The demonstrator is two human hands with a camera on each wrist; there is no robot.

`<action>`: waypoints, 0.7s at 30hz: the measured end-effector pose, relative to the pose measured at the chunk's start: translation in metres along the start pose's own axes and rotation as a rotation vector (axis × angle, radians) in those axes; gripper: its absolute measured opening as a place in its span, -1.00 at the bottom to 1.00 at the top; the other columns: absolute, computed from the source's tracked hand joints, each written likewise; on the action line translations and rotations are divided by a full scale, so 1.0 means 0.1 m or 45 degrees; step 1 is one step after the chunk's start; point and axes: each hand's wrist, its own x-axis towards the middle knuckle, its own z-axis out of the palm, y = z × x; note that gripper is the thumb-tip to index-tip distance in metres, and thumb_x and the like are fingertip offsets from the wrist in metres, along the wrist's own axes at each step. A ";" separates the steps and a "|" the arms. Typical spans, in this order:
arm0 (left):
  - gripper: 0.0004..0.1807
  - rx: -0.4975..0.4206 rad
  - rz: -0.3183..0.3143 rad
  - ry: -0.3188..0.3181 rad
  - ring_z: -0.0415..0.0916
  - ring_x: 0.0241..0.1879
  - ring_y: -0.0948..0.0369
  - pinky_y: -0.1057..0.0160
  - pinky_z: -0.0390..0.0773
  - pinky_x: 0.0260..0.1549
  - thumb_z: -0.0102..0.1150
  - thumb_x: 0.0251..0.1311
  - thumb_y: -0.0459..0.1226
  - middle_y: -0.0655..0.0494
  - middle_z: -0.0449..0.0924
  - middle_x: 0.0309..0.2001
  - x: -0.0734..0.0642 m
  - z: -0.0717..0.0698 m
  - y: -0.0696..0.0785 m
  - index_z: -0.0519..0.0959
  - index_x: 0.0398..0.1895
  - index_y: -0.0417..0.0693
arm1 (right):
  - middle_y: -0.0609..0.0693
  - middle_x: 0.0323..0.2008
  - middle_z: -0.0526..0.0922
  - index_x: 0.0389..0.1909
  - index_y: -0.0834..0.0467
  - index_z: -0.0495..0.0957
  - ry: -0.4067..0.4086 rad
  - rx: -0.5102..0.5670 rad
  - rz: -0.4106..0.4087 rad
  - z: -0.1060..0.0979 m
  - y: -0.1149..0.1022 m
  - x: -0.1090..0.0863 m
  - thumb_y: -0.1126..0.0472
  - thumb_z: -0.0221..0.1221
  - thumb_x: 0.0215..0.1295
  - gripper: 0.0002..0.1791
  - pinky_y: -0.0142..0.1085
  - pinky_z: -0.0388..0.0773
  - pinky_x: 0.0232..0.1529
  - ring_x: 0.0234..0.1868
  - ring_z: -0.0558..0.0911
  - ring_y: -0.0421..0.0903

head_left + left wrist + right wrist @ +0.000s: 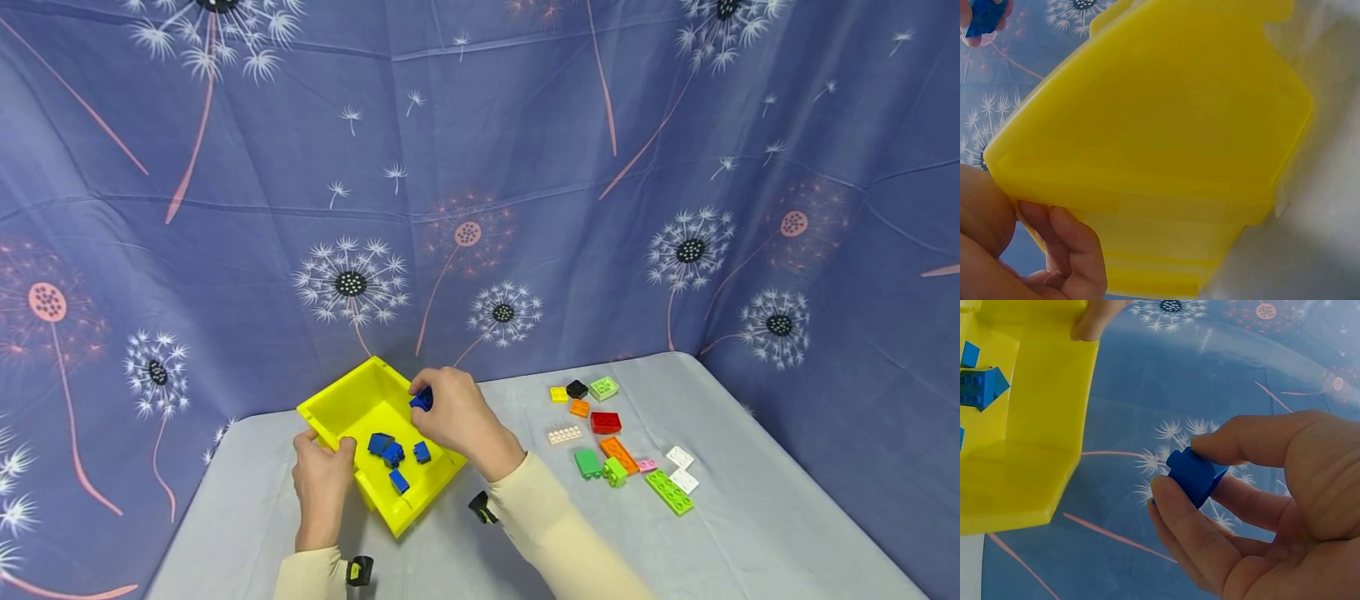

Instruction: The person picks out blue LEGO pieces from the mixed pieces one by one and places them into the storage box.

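Note:
A yellow bin [337, 404] sits tilted at the left of the table, with several blue building bricks [392, 454] lying on its floor. My left hand [322, 479] grips the bin's left rim, thumb on the inside; in the left wrist view its fingers [1079, 247] curl beneath the rim. Over the bin's right side, my right hand [461, 417] pinches a blue building brick [1194, 475] between thumb and fingers. In the right wrist view that brick shows its studs and stands apart from the bin wall [1054, 406].
Loose bricks lie on the right half of the grey-clothed table [750, 500], among them a red brick [605, 422], a long lime brick [669, 492], an orange brick [618, 455] and a white one [564, 434]. A blue dandelion-patterned curtain [570, 233] encloses the back and sides.

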 end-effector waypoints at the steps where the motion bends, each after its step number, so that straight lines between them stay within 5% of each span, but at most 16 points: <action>1: -0.22 0.001 0.001 0.002 0.40 -0.64 0.09 0.18 0.36 -0.64 0.12 0.27 -0.16 -0.04 0.47 -0.48 0.00 0.00 0.00 0.14 0.46 -0.39 | 0.02 -0.16 0.71 -0.05 0.13 0.72 -0.007 0.003 0.003 0.01 0.00 0.01 0.25 0.30 0.27 -0.76 -0.40 0.54 -0.40 -0.35 0.55 -0.16; 21: -0.23 -0.001 0.011 0.020 0.42 -0.61 0.08 0.17 0.37 -0.63 0.12 0.26 -0.16 -0.06 0.48 -0.46 -0.01 0.00 0.02 0.15 0.44 -0.39 | 0.02 -0.19 0.72 -0.09 0.17 0.72 -0.084 -0.033 0.078 0.49 0.00 0.15 0.29 0.37 0.17 -0.74 -0.43 0.49 -0.56 -0.53 0.51 -0.20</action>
